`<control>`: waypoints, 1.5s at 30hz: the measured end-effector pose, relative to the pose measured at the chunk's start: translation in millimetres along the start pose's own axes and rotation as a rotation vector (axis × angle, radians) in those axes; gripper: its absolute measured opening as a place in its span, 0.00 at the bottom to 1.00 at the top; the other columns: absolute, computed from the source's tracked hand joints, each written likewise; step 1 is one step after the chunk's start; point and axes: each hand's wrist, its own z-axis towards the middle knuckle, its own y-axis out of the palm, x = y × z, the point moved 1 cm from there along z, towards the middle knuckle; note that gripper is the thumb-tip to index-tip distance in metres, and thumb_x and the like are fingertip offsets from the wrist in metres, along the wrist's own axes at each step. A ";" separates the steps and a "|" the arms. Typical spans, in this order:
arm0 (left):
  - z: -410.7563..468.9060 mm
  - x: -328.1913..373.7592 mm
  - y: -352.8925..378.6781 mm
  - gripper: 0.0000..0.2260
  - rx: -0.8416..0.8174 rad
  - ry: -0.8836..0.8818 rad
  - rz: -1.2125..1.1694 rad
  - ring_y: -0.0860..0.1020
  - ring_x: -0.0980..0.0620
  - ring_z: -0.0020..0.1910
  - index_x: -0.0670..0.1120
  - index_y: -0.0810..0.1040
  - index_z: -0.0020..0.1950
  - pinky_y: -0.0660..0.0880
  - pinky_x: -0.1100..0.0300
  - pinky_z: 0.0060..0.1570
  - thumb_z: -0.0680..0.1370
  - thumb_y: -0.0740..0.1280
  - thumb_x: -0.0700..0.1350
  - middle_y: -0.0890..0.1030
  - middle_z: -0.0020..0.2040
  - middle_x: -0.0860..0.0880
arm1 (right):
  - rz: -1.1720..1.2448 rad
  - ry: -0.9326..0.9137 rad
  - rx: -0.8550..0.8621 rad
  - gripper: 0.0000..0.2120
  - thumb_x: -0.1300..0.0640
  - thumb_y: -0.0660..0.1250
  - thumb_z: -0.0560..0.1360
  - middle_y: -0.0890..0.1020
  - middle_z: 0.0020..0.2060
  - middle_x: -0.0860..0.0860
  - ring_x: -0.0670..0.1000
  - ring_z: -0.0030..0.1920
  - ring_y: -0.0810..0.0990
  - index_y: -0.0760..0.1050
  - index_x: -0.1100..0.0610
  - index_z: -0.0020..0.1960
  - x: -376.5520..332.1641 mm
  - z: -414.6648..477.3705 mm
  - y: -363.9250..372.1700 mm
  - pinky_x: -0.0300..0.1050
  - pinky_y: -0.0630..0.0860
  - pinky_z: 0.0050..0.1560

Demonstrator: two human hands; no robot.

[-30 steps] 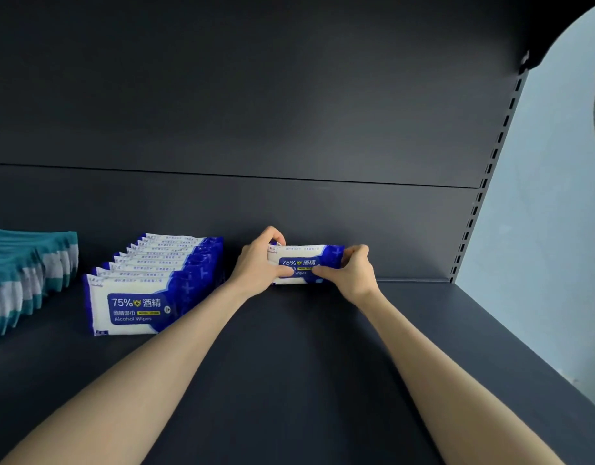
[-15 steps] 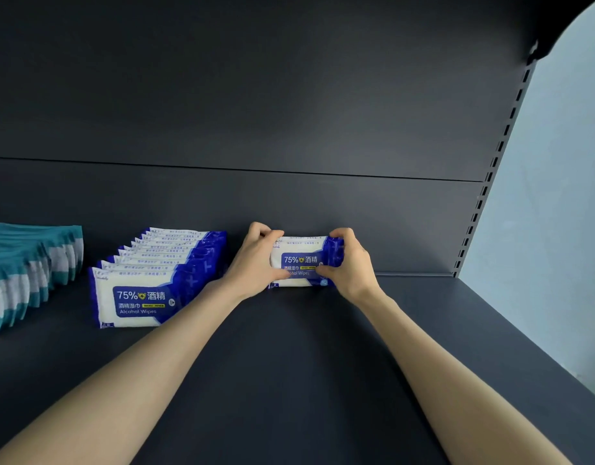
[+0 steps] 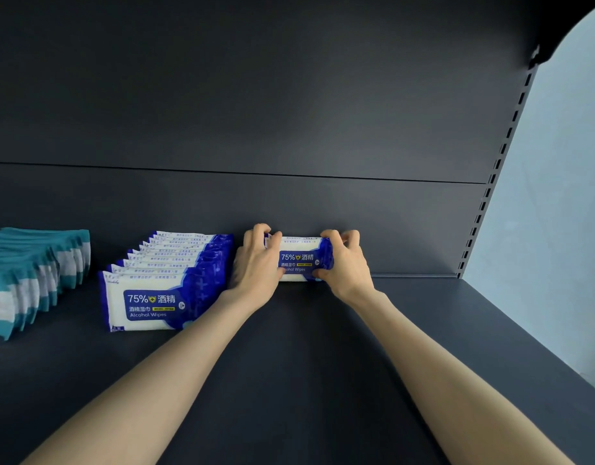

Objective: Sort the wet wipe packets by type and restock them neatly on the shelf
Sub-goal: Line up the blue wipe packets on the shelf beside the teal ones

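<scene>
Dark grey shelving fills my view: a flat shelf (image 3: 323, 380) below, a back panel (image 3: 256, 95) behind it, a slotted upright (image 3: 490, 182) at the right edge and a pale wall (image 3: 551, 229) beyond.

1. Both of my forearms reach forward across the shelf to its rear.
2. My left hand (image 3: 257, 263) grips the left end of one blue-and-white packet (image 3: 298, 261). Its fingers curl over the top edge and its thumb presses the front face.
3. My right hand (image 3: 348, 266) grips the right end of that packet in the same way, fingers over the top and thumb on the front.
4. This packet stands upright on its long edge at the back of the shelf, label facing me, reading "75%" and "Alcohol Wipes". I cannot tell whether it touches the back panel.
5. Just left of my left hand stands a row of matching packets (image 3: 155, 307), upright, one behind another, running from front to back.
6. Further left, apart from that row, a group of teal-and-white packets (image 3: 28, 280) leans in its own line, cut off by the frame edge.
</scene>
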 end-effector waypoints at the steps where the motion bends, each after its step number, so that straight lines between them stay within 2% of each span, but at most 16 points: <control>1: -0.3 0.5 0.3 0.27 0.009 0.014 0.028 0.63 0.46 0.67 0.44 0.61 0.72 0.70 0.54 0.58 0.77 0.68 0.48 0.60 0.70 0.45 | 0.007 0.000 0.007 0.30 0.59 0.73 0.71 0.62 0.64 0.53 0.54 0.64 0.69 0.62 0.54 0.68 0.0 -0.3 1.0 0.55 0.78 0.56; 7: -1.4 -0.2 1.5 0.25 0.013 0.029 0.081 0.63 0.46 0.66 0.45 0.62 0.71 0.68 0.52 0.59 0.77 0.67 0.49 0.61 0.69 0.44 | -0.055 0.011 0.007 0.29 0.56 0.72 0.72 0.62 0.65 0.53 0.54 0.64 0.68 0.61 0.52 0.68 -0.5 -3.6 1.6 0.55 0.78 0.54; 12: -1.4 3.6 -6.1 0.27 -0.030 0.035 0.093 0.62 0.44 0.68 0.45 0.61 0.72 0.68 0.51 0.60 0.77 0.67 0.50 0.60 0.71 0.43 | -0.124 0.021 0.003 0.30 0.54 0.71 0.73 0.61 0.66 0.54 0.54 0.66 0.63 0.61 0.52 0.71 -9.9 -8.2 -10.3 0.52 0.74 0.53; 15: -3.7 10.1 -25.4 0.25 -0.030 0.047 0.010 0.64 0.46 0.67 0.45 0.63 0.72 0.67 0.52 0.60 0.78 0.66 0.50 0.63 0.70 0.45 | -0.111 0.006 0.051 0.24 0.54 0.68 0.76 0.61 0.67 0.53 0.54 0.66 0.63 0.64 0.54 0.69 -20.2 -16.2 -29.8 0.51 0.74 0.51; 19: -19.6 31.7 -70.9 0.17 0.018 0.083 -0.148 0.73 0.46 0.60 0.46 0.70 0.67 0.71 0.51 0.56 0.79 0.64 0.47 0.73 0.63 0.47 | -0.060 -0.033 0.148 0.16 0.53 0.64 0.78 0.67 0.66 0.51 0.54 0.62 0.70 0.71 0.57 0.64 -36.4 -42.8 -70.8 0.45 0.69 0.49; 21: -41.8 45.4 -94.9 0.14 0.051 0.091 -0.239 0.76 0.46 0.55 0.47 0.72 0.64 0.74 0.50 0.53 0.78 0.64 0.46 0.78 0.57 0.48 | -0.023 -0.061 0.183 0.14 0.54 0.63 0.78 0.72 0.62 0.51 0.54 0.59 0.72 0.73 0.57 0.61 -42.4 -68.0 -91.7 0.45 0.70 0.50; 25: -116.9 79.5 -129.2 0.10 0.142 0.110 -0.361 0.79 0.49 0.46 0.47 0.77 0.57 0.76 0.48 0.47 0.77 0.66 0.45 0.80 0.48 0.52 | 0.062 -0.142 0.233 0.10 0.53 0.64 0.78 0.76 0.55 0.50 0.52 0.55 0.76 0.76 0.57 0.57 -42.4 -145.0 -123.1 0.52 0.74 0.54; 31: -266.5 130.3 -121.9 0.09 0.220 0.057 -0.463 0.81 0.53 0.38 0.47 0.79 0.50 0.78 0.51 0.42 0.73 0.65 0.49 0.82 0.40 0.54 | 0.211 -0.221 0.260 0.06 0.56 0.66 0.77 0.79 0.45 0.47 0.48 0.45 0.79 0.78 0.57 0.51 -7.0 -296.7 -125.8 0.52 0.78 0.45; 36: -387.5 154.2 -62.7 0.09 0.013 -0.101 -0.518 0.81 0.55 0.38 0.47 0.80 0.50 0.80 0.52 0.40 0.74 0.65 0.49 0.82 0.40 0.55 | 0.213 -0.129 0.073 0.08 0.56 0.65 0.75 0.80 0.46 0.50 0.52 0.41 0.80 0.78 0.57 0.51 44.6 -403.8 -74.5 0.49 0.78 0.39; 38: -430.5 155.5 -27.2 0.10 -0.096 -0.189 -0.529 0.81 0.54 0.38 0.47 0.80 0.50 0.79 0.52 0.39 0.74 0.65 0.49 0.82 0.39 0.54 | 0.191 -0.066 -0.015 0.06 0.58 0.66 0.75 0.80 0.45 0.52 0.54 0.42 0.80 0.78 0.58 0.50 69.5 -442.2 -45.4 0.51 0.78 0.39; 40: -472.8 153.7 9.7 0.06 -0.212 -0.282 -0.545 0.81 0.53 0.38 0.46 0.80 0.51 0.79 0.52 0.39 0.76 0.67 0.46 0.83 0.40 0.53 | 0.205 0.047 -0.127 0.05 0.60 0.67 0.76 0.80 0.45 0.52 0.54 0.44 0.81 0.78 0.58 0.51 92.7 -479.9 -14.2 0.52 0.79 0.41; 43: -537.9 148.4 67.9 0.06 -0.367 -0.449 -0.565 0.81 0.53 0.41 0.46 0.79 0.53 0.78 0.53 0.41 0.76 0.68 0.42 0.83 0.43 0.53 | 0.224 0.197 -0.260 0.05 0.62 0.66 0.76 0.80 0.46 0.52 0.53 0.44 0.81 0.78 0.59 0.52 122.7 -534.9 34.9 0.44 0.76 0.43; 45: -580.4 144.2 108.9 0.07 -0.466 -0.581 -0.585 0.81 0.53 0.41 0.47 0.79 0.54 0.77 0.56 0.43 0.76 0.67 0.42 0.82 0.43 0.53 | 0.203 0.295 -0.365 0.07 0.60 0.65 0.77 0.80 0.49 0.51 0.51 0.46 0.80 0.78 0.58 0.54 141.0 -569.0 71.3 0.43 0.75 0.44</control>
